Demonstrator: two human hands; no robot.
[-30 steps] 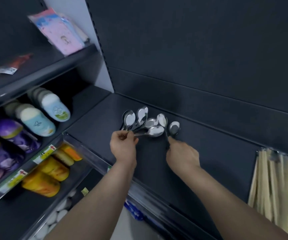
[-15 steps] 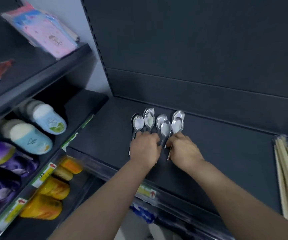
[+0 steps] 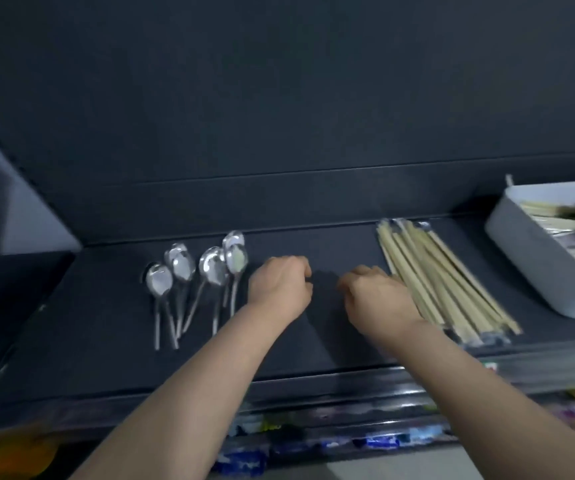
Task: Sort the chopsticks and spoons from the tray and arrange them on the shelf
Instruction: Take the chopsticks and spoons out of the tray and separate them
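Note:
Several metal spoons (image 3: 196, 271) lie side by side on the dark shelf (image 3: 88, 341), bowls toward the back wall. To their right rests a bundle of wrapped wooden chopsticks (image 3: 441, 282). A grey tray (image 3: 535, 265) at the far right holds more chopsticks and cutlery, blurred. My left hand (image 3: 279, 289) hovers just right of the spoons, fingers curled with nothing in them. My right hand (image 3: 376, 296) is beside the chopstick bundle's left edge, fingers curled, nothing visibly held.
The shelf's back wall (image 3: 279, 133) rises close behind the items. Below the shelf's front edge, a lower shelf holds blurred colourful packages (image 3: 383, 441). An orange item (image 3: 12, 455) shows at the lower left.
Both hands have let go of the spoons and moved right. The spoons now lie lined up on the shelf. My view has swung right, bringing the chopsticks and tray in.

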